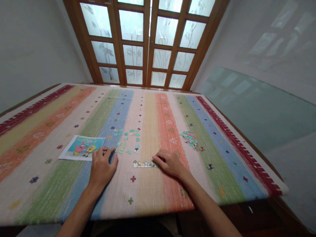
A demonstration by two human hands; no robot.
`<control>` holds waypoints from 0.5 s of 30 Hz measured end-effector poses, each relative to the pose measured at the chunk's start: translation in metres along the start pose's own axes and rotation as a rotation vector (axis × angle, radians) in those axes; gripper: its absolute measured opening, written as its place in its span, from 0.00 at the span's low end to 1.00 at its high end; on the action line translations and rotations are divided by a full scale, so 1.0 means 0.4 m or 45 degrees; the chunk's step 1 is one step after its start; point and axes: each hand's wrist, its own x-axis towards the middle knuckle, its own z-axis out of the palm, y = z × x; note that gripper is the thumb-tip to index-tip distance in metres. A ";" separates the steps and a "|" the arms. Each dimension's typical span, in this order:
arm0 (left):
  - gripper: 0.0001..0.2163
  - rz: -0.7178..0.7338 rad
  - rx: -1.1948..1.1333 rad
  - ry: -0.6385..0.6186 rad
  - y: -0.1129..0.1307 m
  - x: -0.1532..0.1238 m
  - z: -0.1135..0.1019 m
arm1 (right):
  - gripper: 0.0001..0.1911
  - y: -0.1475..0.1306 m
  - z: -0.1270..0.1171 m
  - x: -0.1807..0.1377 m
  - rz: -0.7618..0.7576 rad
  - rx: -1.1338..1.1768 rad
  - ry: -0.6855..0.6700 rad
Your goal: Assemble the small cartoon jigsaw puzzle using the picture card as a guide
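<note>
My left hand point(102, 167) rests on the striped cloth, fingers curved and thumb apart. It overlaps the right edge of a printed cartoon picture point(79, 148). Its fingertips reach the nearest loose teal jigsaw pieces point(124, 145), laid out in spaced groups; no piece shows in its grasp. Over on the right, my right hand point(169, 163) has its fingers drawn together on the right end of a joined strip of jigsaw pieces point(143, 164). That end of the strip is hidden beneath the fingers.
A heap of mixed jigsaw pieces point(190, 139) lies right of and beyond my right hand. The striped tablecloth point(64, 184) covers the large table, with its front edge close to my body. Beyond the table stand wood-framed glass doors point(148, 54), with walls on both sides.
</note>
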 end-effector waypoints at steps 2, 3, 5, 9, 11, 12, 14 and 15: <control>0.12 0.034 0.003 -0.041 -0.006 0.011 0.000 | 0.15 -0.001 0.000 0.002 0.047 0.032 0.014; 0.11 0.051 0.003 -0.067 -0.011 0.018 0.000 | 0.14 -0.001 0.000 0.003 0.062 0.048 0.016; 0.11 0.083 0.002 -0.127 -0.023 0.036 -0.003 | 0.13 0.002 -0.001 0.005 0.080 0.073 0.011; 0.10 0.154 -0.008 -0.264 -0.052 0.074 -0.018 | 0.15 0.005 -0.011 0.015 0.138 0.078 -0.043; 0.10 0.180 -0.032 -0.349 -0.060 0.096 -0.026 | 0.15 0.004 -0.020 0.025 0.185 0.067 -0.118; 0.11 0.194 -0.052 -0.408 -0.060 0.108 -0.029 | 0.16 0.002 -0.026 0.032 0.207 0.058 -0.162; 0.12 0.222 -0.105 -0.535 -0.056 0.138 -0.029 | 0.16 -0.001 -0.039 0.051 0.231 0.040 -0.249; 0.13 0.235 -0.133 -0.586 -0.051 0.155 -0.026 | 0.16 -0.002 -0.045 0.061 0.231 0.031 -0.286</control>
